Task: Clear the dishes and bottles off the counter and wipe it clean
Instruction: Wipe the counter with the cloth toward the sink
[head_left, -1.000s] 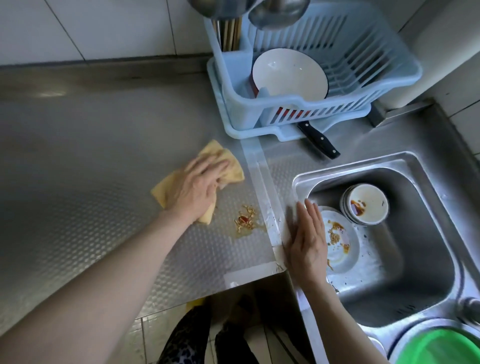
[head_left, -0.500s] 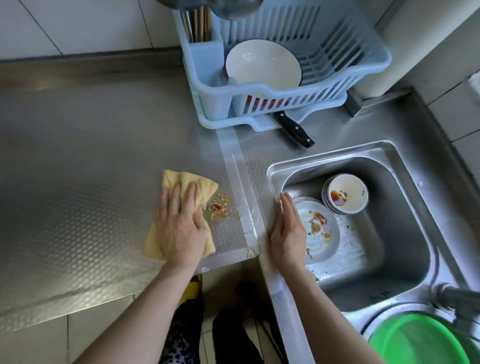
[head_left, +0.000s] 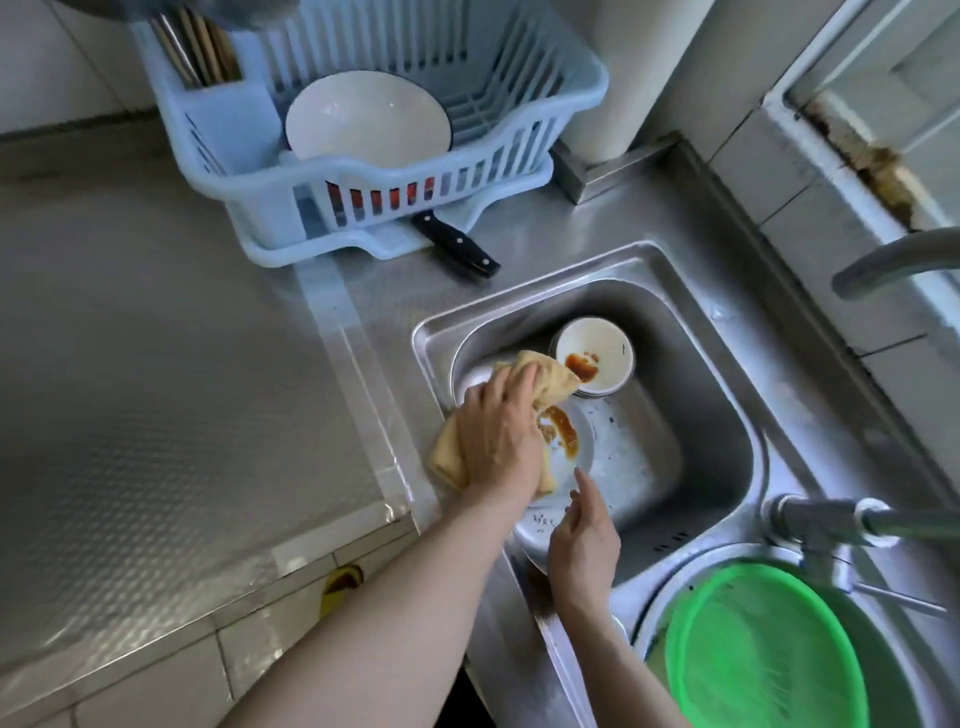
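My left hand (head_left: 496, 434) grips a yellow cloth (head_left: 543, 376) over the left rim of the steel sink (head_left: 691, 415). Part of the cloth hangs onto a white plate (head_left: 576, 457) smeared with brown sauce in the basin. Behind the plate sit stacked white bowls (head_left: 595, 358), the top one stained with sauce. My right hand (head_left: 584, 540) hovers above the plate's near edge, fingers loosely apart and holding nothing. The steel counter (head_left: 156, 389) stretches to the left with no scraps showing on it.
A blue dish rack (head_left: 374, 171) with a white bowl stands at the back. A black-handled knife (head_left: 457, 249) lies in front of it. A green basin (head_left: 763, 654) fills the second sink at lower right, under a tap (head_left: 831, 522).
My left hand has swept the cloth right across the counter and over the sink rim; the scraps are gone from the counter. My right hand left the rim and now hovers over the plate.
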